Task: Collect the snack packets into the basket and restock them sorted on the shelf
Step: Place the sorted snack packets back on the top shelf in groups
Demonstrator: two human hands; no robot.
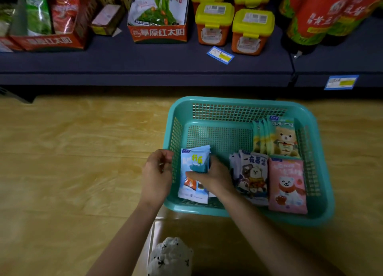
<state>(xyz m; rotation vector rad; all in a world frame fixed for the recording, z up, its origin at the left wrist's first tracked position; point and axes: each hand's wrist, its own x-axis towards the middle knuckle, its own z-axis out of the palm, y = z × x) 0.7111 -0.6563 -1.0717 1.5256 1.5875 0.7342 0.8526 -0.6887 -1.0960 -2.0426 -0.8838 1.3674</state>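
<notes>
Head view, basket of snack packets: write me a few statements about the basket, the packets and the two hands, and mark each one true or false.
1. The teal basket sits on the wooden floor. True.
2. The right hand grips the blue packets inside the basket. True.
3. The pink packet lies on the floor beside the basket. False: it lies inside the basket, in its near right corner.
4. The left hand hangs idle, far from the basket. False: it is at the basket's left wall, fingers curled by the rim.
</notes>
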